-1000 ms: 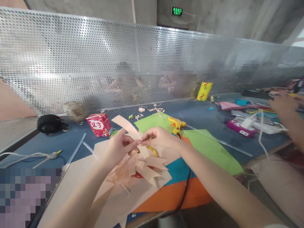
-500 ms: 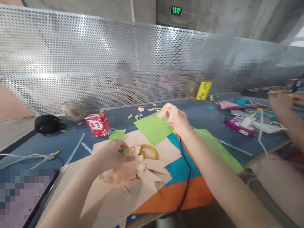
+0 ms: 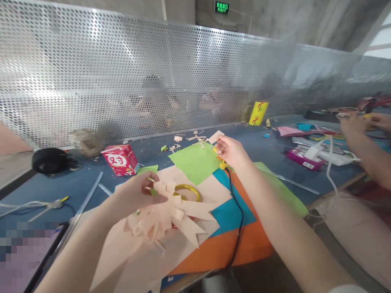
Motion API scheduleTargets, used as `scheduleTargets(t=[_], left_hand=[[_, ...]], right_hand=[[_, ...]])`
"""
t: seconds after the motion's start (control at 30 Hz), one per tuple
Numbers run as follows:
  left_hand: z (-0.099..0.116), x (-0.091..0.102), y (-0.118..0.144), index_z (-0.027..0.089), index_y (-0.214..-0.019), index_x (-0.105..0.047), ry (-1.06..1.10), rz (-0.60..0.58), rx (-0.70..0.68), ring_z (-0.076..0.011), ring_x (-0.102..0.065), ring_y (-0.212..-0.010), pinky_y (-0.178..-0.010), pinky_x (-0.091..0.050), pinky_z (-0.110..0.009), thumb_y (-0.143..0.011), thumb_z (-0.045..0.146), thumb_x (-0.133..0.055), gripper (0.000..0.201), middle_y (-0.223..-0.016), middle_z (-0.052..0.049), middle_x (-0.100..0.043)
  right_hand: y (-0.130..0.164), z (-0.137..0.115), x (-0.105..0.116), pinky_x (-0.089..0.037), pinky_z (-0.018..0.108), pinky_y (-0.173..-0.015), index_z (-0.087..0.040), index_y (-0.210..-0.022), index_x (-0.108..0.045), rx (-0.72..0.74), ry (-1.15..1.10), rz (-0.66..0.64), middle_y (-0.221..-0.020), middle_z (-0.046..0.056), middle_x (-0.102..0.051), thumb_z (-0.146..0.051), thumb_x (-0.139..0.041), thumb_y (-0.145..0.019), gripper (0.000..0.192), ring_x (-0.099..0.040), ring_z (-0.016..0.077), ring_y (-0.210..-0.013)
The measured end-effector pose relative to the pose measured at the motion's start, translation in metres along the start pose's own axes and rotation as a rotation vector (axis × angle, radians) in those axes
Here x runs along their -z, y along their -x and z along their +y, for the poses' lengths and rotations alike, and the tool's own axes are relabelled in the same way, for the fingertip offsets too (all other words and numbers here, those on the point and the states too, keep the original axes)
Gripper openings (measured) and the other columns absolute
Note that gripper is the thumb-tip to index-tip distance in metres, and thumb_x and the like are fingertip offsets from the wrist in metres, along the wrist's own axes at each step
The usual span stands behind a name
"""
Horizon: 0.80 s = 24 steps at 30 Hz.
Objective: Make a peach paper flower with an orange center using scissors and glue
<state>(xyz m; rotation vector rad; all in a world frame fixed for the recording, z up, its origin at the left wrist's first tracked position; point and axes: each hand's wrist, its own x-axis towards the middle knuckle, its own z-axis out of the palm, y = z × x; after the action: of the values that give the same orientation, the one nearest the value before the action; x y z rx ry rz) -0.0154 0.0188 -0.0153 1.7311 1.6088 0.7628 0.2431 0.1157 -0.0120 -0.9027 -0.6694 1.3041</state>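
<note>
Meanwhile the left hand is pinching the peach paper flower at table centre while the right hand, at one o'clock, is closing on what seems a yellow glue gun; gluing would need steadiness.

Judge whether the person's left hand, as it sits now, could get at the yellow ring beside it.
Probably yes. The left hand holds the pink paper flower right next to the yellow ring. The ring's near edge is tucked under petals, but its top lies bare and nothing else blocks it.
</note>
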Motion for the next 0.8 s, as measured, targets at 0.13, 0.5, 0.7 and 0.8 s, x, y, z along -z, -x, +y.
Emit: scheduleTargets(t=[0.13, 0.5, 0.7, 0.8], left_hand=[[0.012, 0.006, 0.006, 0.018, -0.085, -0.058, 0.260, -0.077, 0.033, -0.0191, -0.063, -0.074, -0.066, -0.049, -0.030, -0.058, 0.033, -0.073, 0.034, -0.082, -0.004, -0.067], [0.025, -0.001, 0.019, 0.022, -0.083, -0.068, 0.344, 0.049, -0.094, -0.0211, -0.067, -0.073, -0.061, -0.054, -0.031, -0.065, 0.036, -0.071, 0.023, -0.080, -0.004, -0.073], [0.039, -0.010, 0.029, 0.023, -0.079, -0.068, 0.453, 0.223, -0.055, -0.0223, -0.068, -0.067, -0.057, -0.055, -0.032, -0.054, 0.029, -0.077, 0.027, -0.077, -0.003, -0.073], [0.037, -0.011, 0.029, 0.024, -0.076, -0.069, 0.443, 0.237, -0.068, -0.0222, -0.067, -0.069, -0.059, -0.055, -0.032, -0.053, 0.029, -0.076, 0.024, -0.077, -0.002, -0.073]], right_hand=[[0.001, 0.002, -0.001, -0.033, 0.014, -0.037, -0.017, -0.066, -0.053, 0.089, 0.014, -0.027, -0.059, -0.004, -0.058, -0.015, -0.058, -0.075, 0.010, -0.052, 0.0043, -0.047], [0.059, 0.009, -0.023, -0.041, 0.017, -0.036, -0.017, -0.077, -0.057, 0.390, 0.364, -0.422, -0.065, 0.002, -0.066, -0.032, -0.063, -0.073, 0.017, -0.065, 0.0137, -0.057], [0.071, 0.009, -0.024, -0.044, 0.017, -0.041, -0.018, -0.084, -0.054, 0.394, 0.405, -0.486, -0.068, 0.001, -0.069, -0.026, -0.065, -0.074, 0.017, -0.067, 0.0141, -0.061], [0.071, 0.006, -0.023, -0.045, 0.017, -0.045, -0.018, -0.087, -0.059, 0.387, 0.388, -0.491, -0.071, 0.001, -0.070, -0.025, -0.065, -0.074, 0.015, -0.068, 0.0140, -0.065]])
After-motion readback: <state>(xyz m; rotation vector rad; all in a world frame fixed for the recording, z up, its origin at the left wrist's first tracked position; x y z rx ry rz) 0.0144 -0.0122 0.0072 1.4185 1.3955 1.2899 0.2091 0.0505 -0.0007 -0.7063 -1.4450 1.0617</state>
